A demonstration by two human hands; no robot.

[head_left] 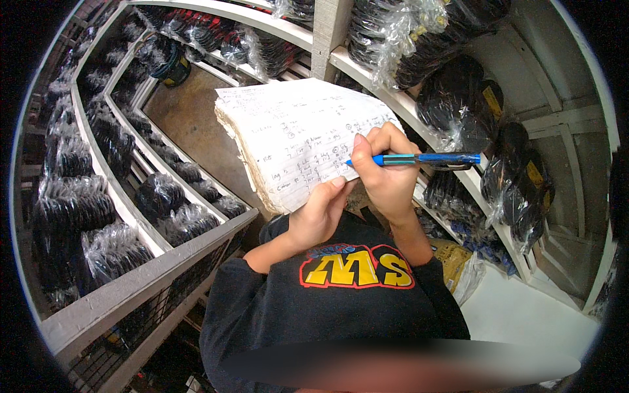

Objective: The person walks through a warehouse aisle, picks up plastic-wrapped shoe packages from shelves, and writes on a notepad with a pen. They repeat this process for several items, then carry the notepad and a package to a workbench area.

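Blue pen (419, 159), white handwritten notepad (298, 137), black shirt (327, 301) with yellow-red print, black bundles (108, 249) in clear plastic

Left hand (319, 213) props notepad (298, 141); right hand (386, 170) holds blue pen (419, 159), tip on page.

A single view comes from a wide fisheye camera worn on the person's head, looking steeply down the chest at close range. The left hand (319, 213) and right hand (386, 173) sit near the picture's middle, close below the lens. Beyond the hands lies the floor (187, 124) of a narrow aisle. Left of the left hand a shelf rack (141, 268) bends toward the rim; right of the right hand another rack (472, 180) curves likewise.
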